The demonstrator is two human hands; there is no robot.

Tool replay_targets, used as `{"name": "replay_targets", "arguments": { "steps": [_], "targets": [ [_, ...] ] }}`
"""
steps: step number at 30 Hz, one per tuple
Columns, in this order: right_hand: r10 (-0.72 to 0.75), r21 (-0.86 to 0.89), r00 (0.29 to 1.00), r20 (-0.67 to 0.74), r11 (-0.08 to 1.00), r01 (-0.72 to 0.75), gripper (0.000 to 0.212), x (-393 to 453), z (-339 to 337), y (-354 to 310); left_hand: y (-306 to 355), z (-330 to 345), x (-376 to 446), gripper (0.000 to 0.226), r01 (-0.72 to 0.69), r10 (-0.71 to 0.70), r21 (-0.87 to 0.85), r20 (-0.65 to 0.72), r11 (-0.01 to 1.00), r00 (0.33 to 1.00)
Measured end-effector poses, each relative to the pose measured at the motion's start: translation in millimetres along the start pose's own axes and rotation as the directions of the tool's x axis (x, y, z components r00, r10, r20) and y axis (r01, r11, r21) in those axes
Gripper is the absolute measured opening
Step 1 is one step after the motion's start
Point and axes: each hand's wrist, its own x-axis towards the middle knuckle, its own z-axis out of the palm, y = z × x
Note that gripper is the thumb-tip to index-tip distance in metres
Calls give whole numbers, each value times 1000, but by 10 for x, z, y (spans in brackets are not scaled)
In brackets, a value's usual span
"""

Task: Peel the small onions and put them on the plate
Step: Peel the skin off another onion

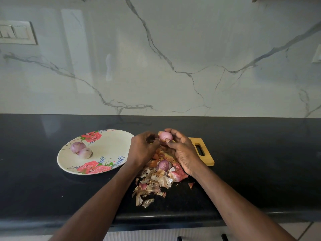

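Gripping onion (pixel 165 136), both hands curled.

Illumination is soft, even daylight of moderate brightness; its source lies outside the frame. The glossy marble backsplash (pixel 173 58) carries broad pale reflections, strongest as vertical bands at upper left. The black worktop (pixel 260 145) is polished and mirrors the wall veining faintly along its rear edge. Shadows are weak and diffuse; a slight one sits under the plate (pixel 111 150). Wide-angle distortion bows the worktop edges and stretches the forearms toward the lower corners. Focus is acceptable centrally, softer at the margins.
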Motion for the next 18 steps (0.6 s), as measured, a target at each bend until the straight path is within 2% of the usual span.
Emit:
{"name": "replay_targets", "arguments": {
  "steps": [3,7,13,18],
  "targets": [
    [-18,-93,1000,-12,996,17,42,-7,7,3,40,13,-21,7,15,-16,14,40,1000,999],
    [-37,-170,999,2,985,37,37,-30,26,-9,1,42,-15,22,31,-34,70,52,997,998],
    [-41,-158,999,10,986,42,34,-38,28,-24,63,40,-47,21,50,-52,69,35,996,998],
    [6,-47,999,37,999,-4,39,-40,10,-36,36,31,-31,19,40,-41,47,23,998,999]
  ]
}}
